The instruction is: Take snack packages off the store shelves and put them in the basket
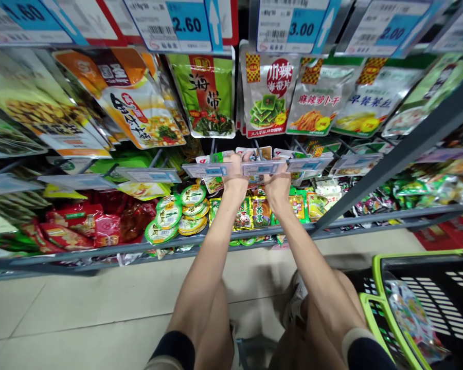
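Note:
Both my arms reach forward to a row of hanging snack packets on shop pegs. My left hand [235, 177] is closed around the front of a peg behind a pale blue price tag strip [262, 167], at a small packet [254, 152]. My right hand [278, 186] is right beside it, fingers curled up behind the same strip. What each hand grips is mostly hidden by the tags. Below them lie green and yellow packets [254, 211] on the bottom shelf.
Larger food pouches [208, 92] hang above, under price labels [189, 23]. Round green-lidded tubs [170, 218] and red packets [85, 223] fill the low shelf. A grey shelf post [401, 154] slants at right. A green and black basket [428, 303] holding a packet stands on the tiled floor.

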